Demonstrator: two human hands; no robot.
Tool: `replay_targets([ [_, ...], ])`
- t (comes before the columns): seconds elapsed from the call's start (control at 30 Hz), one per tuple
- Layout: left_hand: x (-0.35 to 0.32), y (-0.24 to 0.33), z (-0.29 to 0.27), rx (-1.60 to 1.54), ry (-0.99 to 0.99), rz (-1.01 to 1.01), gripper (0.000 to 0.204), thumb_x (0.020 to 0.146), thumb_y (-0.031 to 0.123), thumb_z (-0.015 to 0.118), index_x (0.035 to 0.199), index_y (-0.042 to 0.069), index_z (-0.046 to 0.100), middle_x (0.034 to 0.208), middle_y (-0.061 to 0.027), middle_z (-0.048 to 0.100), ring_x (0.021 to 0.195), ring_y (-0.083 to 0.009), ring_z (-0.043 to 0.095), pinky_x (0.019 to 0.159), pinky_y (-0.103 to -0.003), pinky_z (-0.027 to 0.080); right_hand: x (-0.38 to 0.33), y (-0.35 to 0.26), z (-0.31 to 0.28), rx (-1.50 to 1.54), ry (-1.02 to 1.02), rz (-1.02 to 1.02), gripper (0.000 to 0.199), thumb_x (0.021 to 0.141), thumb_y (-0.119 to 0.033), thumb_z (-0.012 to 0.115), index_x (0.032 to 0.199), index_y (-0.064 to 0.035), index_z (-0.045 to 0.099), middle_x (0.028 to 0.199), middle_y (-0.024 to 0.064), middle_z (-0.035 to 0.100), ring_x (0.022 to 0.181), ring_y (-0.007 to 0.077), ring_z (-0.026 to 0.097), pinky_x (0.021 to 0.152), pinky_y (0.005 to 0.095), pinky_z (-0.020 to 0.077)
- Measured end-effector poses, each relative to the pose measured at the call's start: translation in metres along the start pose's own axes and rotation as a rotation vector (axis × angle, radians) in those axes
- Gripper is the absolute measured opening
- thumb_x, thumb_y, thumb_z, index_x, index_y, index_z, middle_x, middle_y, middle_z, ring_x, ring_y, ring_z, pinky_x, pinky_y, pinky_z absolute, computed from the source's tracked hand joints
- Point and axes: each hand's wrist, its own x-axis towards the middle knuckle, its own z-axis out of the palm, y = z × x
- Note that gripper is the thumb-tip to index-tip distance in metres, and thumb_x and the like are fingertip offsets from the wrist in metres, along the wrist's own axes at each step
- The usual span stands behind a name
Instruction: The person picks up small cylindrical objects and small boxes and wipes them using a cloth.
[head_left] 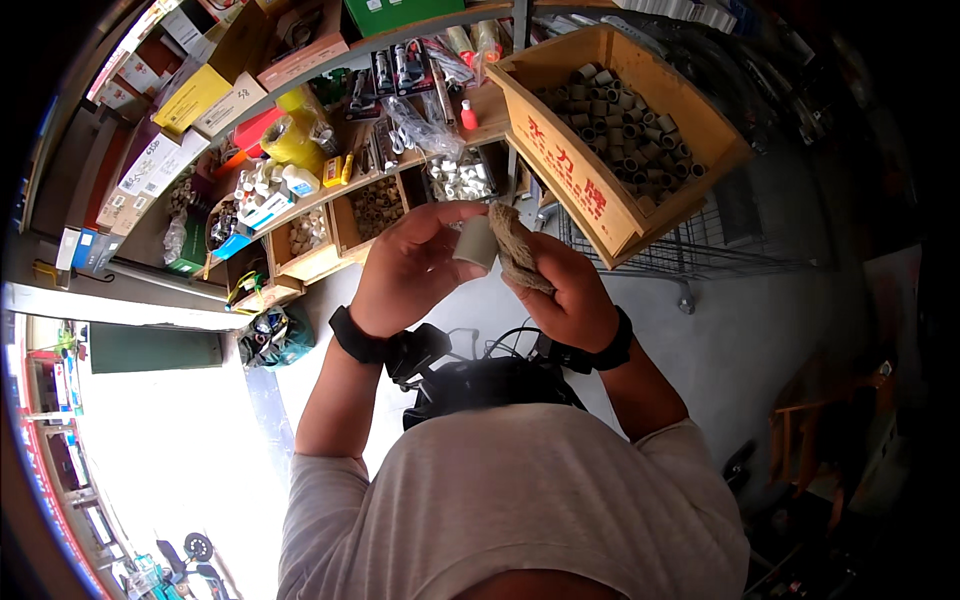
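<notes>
My left hand (412,268) grips a short, pale grey pipe coupling (475,243) between thumb and fingers, in front of my chest. Close against its right side, my right hand (568,295) holds a bunched brown cloth (516,250). The cloth is at the coupling's right edge; whether it touches I cannot tell for sure. Beyond my right hand, a wooden box (590,190) with red lettering stands tilted. A heap of similar grey couplings (625,130) lies inside it.
A wire cart (690,240) stands under the wooden box. Ahead and to the left, a shelf (300,205) carries tape rolls (292,143), cartons (160,165) and packaged tools. Below are wooden bins (368,215) of small fittings. A filled bag (277,337) sits on the floor at left.
</notes>
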Motion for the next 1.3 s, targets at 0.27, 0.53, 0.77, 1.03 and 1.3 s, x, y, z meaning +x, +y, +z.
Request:
replay_targets([
  [0.27, -0.066, 0.003, -0.045, -0.156, 0.127, -0.015, 0.050, 0.077, -0.008, 0.066, 0.122, 0.001, 0.048, 0.120, -0.0074, 0.053, 0.104, -0.0140, 0.054, 0.087, -0.029, 0.047, 0.008, -0.045, 0.040, 0.292, -0.416, -0.024, 0.051, 0.080, -0.002, 0.062, 0.129, -0.0035, 0.047, 0.089, 0.0119, 0.060, 0.079, 0.0275, 0.060, 0.069, 0.0339, 0.0474],
  [0.53, -0.088, 0.019, -0.053, -0.185, 0.150, 0.046, 0.056, 0.075, -0.008, 0.067, 0.125, 0.002, 0.045, 0.123, -0.0063, 0.053, 0.112, -0.0142, 0.051, 0.092, -0.030, 0.044, 0.025, -0.053, 0.071, -0.073, -0.221, -0.146, 0.049, 0.078, -0.004, 0.062, 0.126, -0.0065, 0.050, 0.086, 0.0121, 0.058, 0.075, 0.0315, 0.059, 0.064, 0.0365, 0.0474],
  [0.77, -0.096, 0.013, -0.067, -0.097, 0.161, 0.064, 0.049, 0.078, -0.008, 0.065, 0.122, 0.003, 0.046, 0.124, -0.0091, 0.053, 0.111, -0.0154, 0.052, 0.095, -0.030, 0.042, 0.031, -0.064, 0.066, 0.290, -0.430, -0.107, 0.048, 0.077, -0.001, 0.064, 0.124, -0.0034, 0.052, 0.087, 0.0130, 0.061, 0.077, 0.0287, 0.062, 0.067, 0.0336, 0.0478],
  [1.03, -0.091, 0.007, -0.055, -0.242, 0.080, 0.102, 0.054, 0.078, -0.009, 0.064, 0.126, 0.002, 0.044, 0.123, -0.0092, 0.052, 0.114, -0.0159, 0.050, 0.096, -0.031, 0.040, 0.021, -0.058, 0.071, -0.026, -0.243, -0.088, 0.046, 0.077, -0.004, 0.064, 0.121, -0.0038, 0.053, 0.084, 0.0110, 0.059, 0.074, 0.0307, 0.060, 0.063, 0.0357, 0.0472],
  [1.3, -0.084, 0.019, -0.046, -0.174, 0.081, 0.075, 0.061, 0.075, -0.015, 0.061, 0.129, 0.004, 0.041, 0.124, -0.0082, 0.051, 0.116, -0.0155, 0.048, 0.096, -0.030, 0.041, 0.022, -0.064, 0.049, 0.351, -0.356, -0.056, 0.043, 0.081, -0.003, 0.062, 0.123, -0.0037, 0.053, 0.091, 0.0103, 0.062, 0.078, 0.0246, 0.062, 0.069, 0.0322, 0.0478],
])
